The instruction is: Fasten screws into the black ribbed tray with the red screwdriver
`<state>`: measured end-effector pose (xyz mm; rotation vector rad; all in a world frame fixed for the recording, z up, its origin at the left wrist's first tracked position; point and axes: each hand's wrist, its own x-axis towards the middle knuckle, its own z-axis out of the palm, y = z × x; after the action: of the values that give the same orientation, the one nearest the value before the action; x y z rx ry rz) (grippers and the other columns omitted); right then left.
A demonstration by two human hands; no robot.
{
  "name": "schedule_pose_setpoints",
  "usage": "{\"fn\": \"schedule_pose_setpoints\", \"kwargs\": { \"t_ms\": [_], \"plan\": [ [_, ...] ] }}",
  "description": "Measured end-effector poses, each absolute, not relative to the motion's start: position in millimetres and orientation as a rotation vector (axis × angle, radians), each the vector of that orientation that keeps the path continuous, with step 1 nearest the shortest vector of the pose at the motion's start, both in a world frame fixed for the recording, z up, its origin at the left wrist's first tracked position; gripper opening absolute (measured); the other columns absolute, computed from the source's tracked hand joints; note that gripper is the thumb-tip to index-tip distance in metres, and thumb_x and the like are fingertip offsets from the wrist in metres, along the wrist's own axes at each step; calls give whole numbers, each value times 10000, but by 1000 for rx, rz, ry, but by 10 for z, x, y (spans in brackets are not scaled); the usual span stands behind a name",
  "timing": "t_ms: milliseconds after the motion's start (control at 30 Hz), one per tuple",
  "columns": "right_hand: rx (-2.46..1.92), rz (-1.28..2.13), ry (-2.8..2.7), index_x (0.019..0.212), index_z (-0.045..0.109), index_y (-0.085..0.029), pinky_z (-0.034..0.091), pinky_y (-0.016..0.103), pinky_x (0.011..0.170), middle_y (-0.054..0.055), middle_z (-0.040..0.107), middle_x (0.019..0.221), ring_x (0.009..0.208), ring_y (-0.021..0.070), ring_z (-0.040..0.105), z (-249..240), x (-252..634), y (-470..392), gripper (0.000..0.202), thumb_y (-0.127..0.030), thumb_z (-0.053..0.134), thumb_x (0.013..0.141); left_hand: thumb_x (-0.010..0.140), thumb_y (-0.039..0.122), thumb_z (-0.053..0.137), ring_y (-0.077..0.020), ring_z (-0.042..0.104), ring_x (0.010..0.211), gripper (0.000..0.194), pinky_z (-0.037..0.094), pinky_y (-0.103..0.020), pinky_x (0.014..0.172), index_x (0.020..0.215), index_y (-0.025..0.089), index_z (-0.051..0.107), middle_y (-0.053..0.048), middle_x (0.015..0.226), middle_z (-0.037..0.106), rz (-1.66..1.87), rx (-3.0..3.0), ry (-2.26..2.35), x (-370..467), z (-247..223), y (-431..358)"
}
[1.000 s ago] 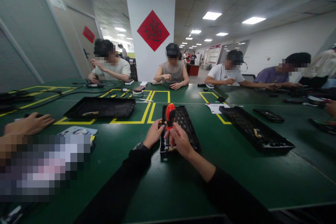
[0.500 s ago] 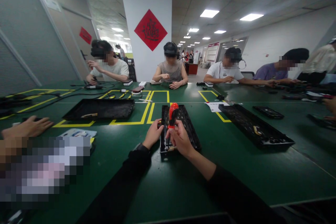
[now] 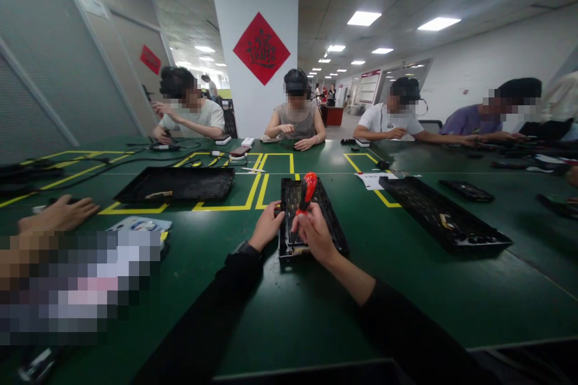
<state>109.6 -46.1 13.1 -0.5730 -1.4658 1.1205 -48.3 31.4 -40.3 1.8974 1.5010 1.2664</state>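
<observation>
A black plastic housing [image 3: 336, 230], shallow and open at the top, lies lengthwise in front of me on the green table. My left hand [image 3: 267, 228] grips its left wall, thumb on the rim. My right hand [image 3: 316, 236] is closed around a screwdriver [image 3: 309, 191] with a red and black handle. The handle points up and leans to the right. Its shaft goes down into the near left part of the housing, where the tip is hard to make out. A small tan piece [image 3: 301, 251] sits inside the near end.
Similar black housings lie to the left [image 3: 180, 183] and right [image 3: 456, 225]. Cables [image 3: 103, 168] and yellow tape lines [image 3: 246, 195] cross the table. Beside me on the left are a co-worker's hand [image 3: 63, 213] and a plastic packet [image 3: 142, 224]. Several people sit opposite.
The screwdriver's handle has tipped further to the right, and my right hand has shifted slightly right with it. My left hand keeps its hold on the housing. The whole view has moved a little.
</observation>
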Motion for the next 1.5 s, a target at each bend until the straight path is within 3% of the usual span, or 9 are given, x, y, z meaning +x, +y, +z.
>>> {"fn": "schedule_pose_setpoints", "kwargs": {
  "t_ms": [300, 500, 700, 867, 1033, 1167, 1300, 1500],
  "plan": [
    [-669, 940, -1655, 1036, 455, -185, 319, 203, 451, -16, 530, 719, 447, 57, 371, 227, 1125, -580, 283, -392, 294, 931, 815, 287, 475, -180, 583, 957, 390, 439, -362, 888, 1181, 153, 494, -106, 1109, 587, 1288, 1877, 1463, -477, -410, 318],
    [-636, 989, -1602, 1194, 334, -202, 327, 191, 441, -32, 534, 705, 471, 69, 415, 138, 1107, -529, 377, -364, 458, 877, 818, 280, 473, -192, 568, 1000, 382, 436, -364, 896, 1178, 151, 498, -112, 1136, 577, 1266, 1911, 1456, -476, -398, 310],
    [-682, 957, -1556, 1029, 415, -199, 354, 189, 444, -12, 568, 757, 477, 68, 432, 181, 1124, -513, 200, -315, 447, 869, 815, 276, 476, -193, 566, 993, 382, 432, -366, 898, 1173, 148, 505, -114, 1130, 577, 1287, 1897, 1484, -471, -406, 316],
    [-776, 801, -1696, 874, 530, -171, 460, 270, 691, 26, 573, 839, 756, 145, 553, 429, 1142, -396, 109, -191, 503, 770, 818, 283, 472, -194, 565, 993, 395, 430, -363, 898, 1188, 149, 491, -111, 1124, 578, 1269, 1880, 1493, -468, -376, 297],
    [-874, 719, -1822, 1024, 510, -195, 464, 310, 715, 24, 601, 877, 783, 173, 566, 703, 1131, -301, 390, -154, 594, 645, 803, 262, 485, -194, 566, 988, 372, 428, -358, 897, 1160, 157, 510, -103, 1126, 582, 1283, 1883, 1459, -462, -344, 263],
    [-938, 598, -1896, 1039, 499, -199, 451, 321, 709, 26, 608, 877, 781, 183, 564, 859, 1190, -317, 467, -205, 671, 605, 802, 289, 498, -191, 574, 968, 379, 429, -358, 893, 1157, 159, 516, -102, 1106, 592, 1296, 1860, 1486, -463, -342, 257],
    [-921, 553, -1992, 917, 542, -167, 433, 299, 672, 28, 609, 829, 743, 177, 553, 943, 1234, -274, 400, -329, 722, 599, 803, 327, 507, -193, 579, 952, 396, 432, -355, 885, 1161, 157, 517, -106, 1096, 593, 1303, 1859, 1494, -467, -358, 274],
    [-1042, 369, -1987, 807, 557, -171, 375, 261, 608, 13, 584, 719, 649, 143, 514, 1129, 1226, -278, 354, -521, 503, 792, 809, 275, 490, -178, 584, 922, 379, 442, -351, 864, 1171, 163, 505, -99, 1088, 594, 1318, 1868, 1463, -470, -412, 321]
  ]
}}
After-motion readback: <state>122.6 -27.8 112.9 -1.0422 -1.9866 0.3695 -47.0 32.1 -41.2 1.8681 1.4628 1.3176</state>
